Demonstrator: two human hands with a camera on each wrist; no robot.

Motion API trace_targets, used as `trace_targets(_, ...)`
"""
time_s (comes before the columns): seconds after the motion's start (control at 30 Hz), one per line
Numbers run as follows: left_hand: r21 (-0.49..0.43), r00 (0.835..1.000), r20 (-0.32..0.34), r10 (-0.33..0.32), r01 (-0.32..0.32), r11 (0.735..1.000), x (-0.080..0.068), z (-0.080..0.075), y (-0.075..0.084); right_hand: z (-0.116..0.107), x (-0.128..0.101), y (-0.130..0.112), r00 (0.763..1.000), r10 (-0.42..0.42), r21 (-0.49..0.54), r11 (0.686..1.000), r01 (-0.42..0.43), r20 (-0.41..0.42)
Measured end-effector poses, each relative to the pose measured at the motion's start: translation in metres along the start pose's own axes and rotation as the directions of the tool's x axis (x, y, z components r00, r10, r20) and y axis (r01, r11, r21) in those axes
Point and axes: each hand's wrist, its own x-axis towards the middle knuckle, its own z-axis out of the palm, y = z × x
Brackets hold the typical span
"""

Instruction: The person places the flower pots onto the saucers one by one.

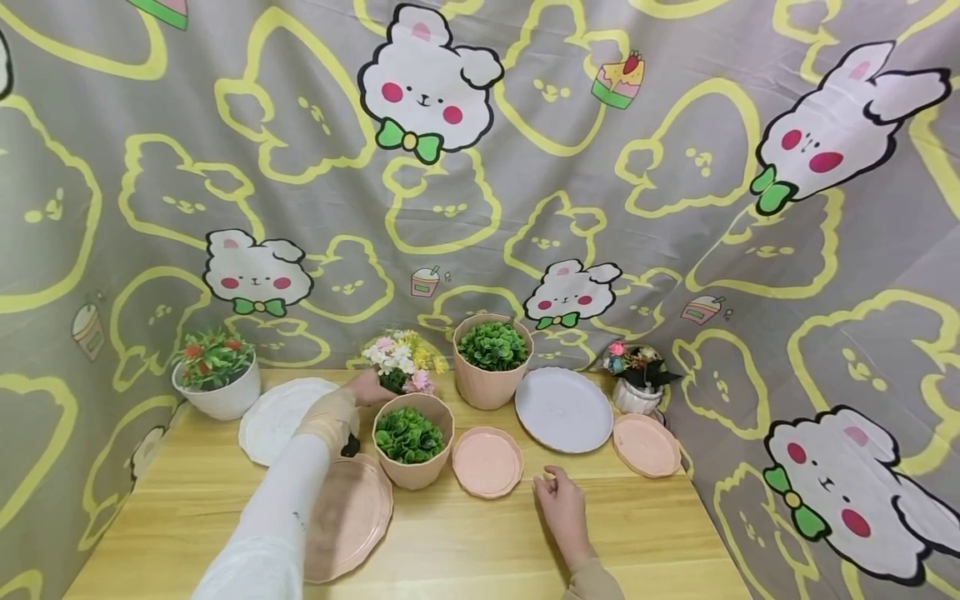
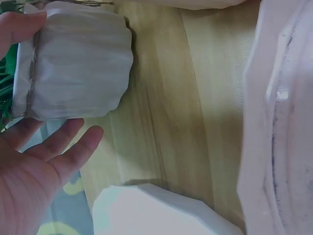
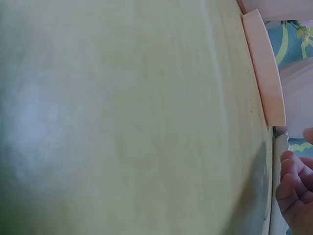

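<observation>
At the back of the table my left hand [image 1: 367, 388] grips a small white pot [image 2: 78, 63] of artificial flowers [image 1: 392, 353], white, yellow and pink. In the left wrist view the thumb lies over the pot's rim and the fingers are on its opposite side. Just in front stands a pink pot with a leafy green plant [image 1: 409, 437], and to the left lies a white plate [image 1: 281, 412]. My right hand [image 1: 561, 504] holds nothing, its fingers loosely curled, close to the front of a small pink saucer [image 1: 487, 462] and a light lavender plate [image 1: 564, 410].
A large pink plate [image 1: 348, 521] lies partly under the left forearm. Farther back stand another pink pot [image 1: 487, 385] and, at far left, a white pot [image 1: 225, 396] with red-flowered greenery. On the right are a small white flowerpot [image 1: 636, 397] and a pink saucer [image 1: 647, 446]. Patterned curtain [image 1: 450, 200] surrounds the table.
</observation>
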Motion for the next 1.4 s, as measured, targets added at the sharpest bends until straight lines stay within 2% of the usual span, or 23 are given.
trace_targets(0.1, -0.034, 0.999, -0.02, -0.029, 0.028, 0.999, -0.005, -0.004, -0.001, 0.0, -0.001, -0.002, 1.0, 0.019, 0.005, 1.0, -0.019, 0.013)
trace_targets(0.3, -0.051, 0.999, -0.05, 0.007, -0.009, 0.999, -0.007, -0.018, -0.003, -0.001, 0.0, -0.006, 1.0, 0.009, 0.021, 1.0, -0.01, 0.017)
trace_targets(0.47, -0.043, 0.995, -0.103, 0.013, -0.017, 0.999, -0.012, -0.033, 0.009, 0.0, 0.001, -0.007, 1.0, 0.007, 0.049, 0.999, -0.008, 0.025)
trace_targets(0.67, -0.039, 0.978, -0.171, 0.115, -0.124, 0.992, -0.02, -0.053, 0.036, 0.005, 0.002, -0.013, 1.0, -0.013, 0.066, 0.998, 0.013, 0.012)
trace_targets(0.87, 0.003, 0.958, -0.22, 0.185, -0.189, 0.982, -0.033, -0.068, 0.07, 0.01, 0.006, -0.019, 1.0, 0.001, 0.053, 0.999, -0.003, 0.032)
trace_targets(1.0, 0.005, 0.96, -0.198, 0.2, -0.203, 0.979, -0.044, -0.074, 0.096, 0.014, 0.011, -0.023, 0.999, -0.001, 0.034, 0.999, 0.0, 0.034)
trace_targets(1.1, -0.017, 0.961, -0.175, 0.214, -0.221, 0.975, -0.052, -0.075, 0.113, 0.016, 0.015, -0.024, 0.999, 0.023, 0.029, 0.999, -0.025, 0.039)
trace_targets(1.23, -0.022, 0.945, -0.187, 0.269, -0.278, 0.96, -0.062, -0.067, 0.132, 0.019, 0.018, -0.026, 0.996, 0.07, 0.032, 0.997, -0.071, 0.056)
trace_targets(1.33, 0.006, 0.929, -0.204, 0.309, -0.314, 0.949, -0.07, -0.059, 0.144, 0.021, 0.02, -0.027, 0.992, 0.093, 0.038, 0.995, -0.096, 0.086)
trace_targets(1.4, 0.021, 0.929, -0.2, 0.31, -0.313, 0.95, -0.074, -0.053, 0.151, 0.022, 0.02, -0.027, 0.99, 0.098, 0.036, 0.994, -0.102, 0.102)
